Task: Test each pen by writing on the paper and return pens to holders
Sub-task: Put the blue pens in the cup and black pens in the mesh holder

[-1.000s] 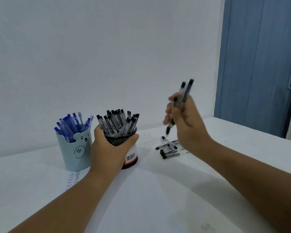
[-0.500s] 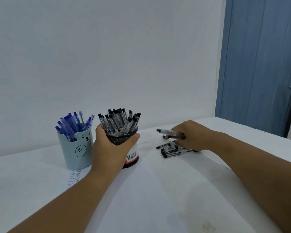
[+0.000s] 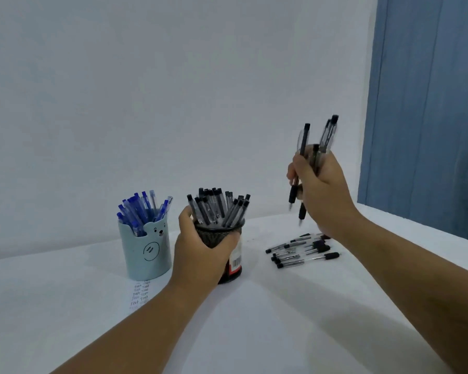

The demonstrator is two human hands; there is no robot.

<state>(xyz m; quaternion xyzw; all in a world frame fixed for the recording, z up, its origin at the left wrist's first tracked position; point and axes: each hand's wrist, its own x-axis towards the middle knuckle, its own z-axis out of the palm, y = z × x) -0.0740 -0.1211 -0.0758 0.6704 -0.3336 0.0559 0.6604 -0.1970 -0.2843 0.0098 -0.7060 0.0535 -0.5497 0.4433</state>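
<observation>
Holding a small bundle of black pens [image 3: 305, 168] upright, tips down, the right hand [image 3: 322, 193] is raised above the table [image 3: 281, 319]; its fingers are curled round the barrels. Half a second ago this hand was lowered onto the loose black pens [image 3: 300, 251]; more have since been gathered, and the bundle has been lifted clear. The exact count is blurred.

Loose pile: lying flat on the table below the raised hand, reduced but not cleared.

Black mesh holder [image 3: 227, 255]: at 9 o'clock of the pile, well filled, gripped round its rim by the left hand [image 3: 200, 252], unchanged.

Blue bear holder [image 3: 146, 249]: at 9 o'clock of the mesh holder, filled with blue pens [image 3: 139, 211].

Paper [image 3: 139, 295]: written lines seen beneath the bear holder.

Judgement: returning is under way; the bundle is probably bound for the steadied mesh holder.
</observation>
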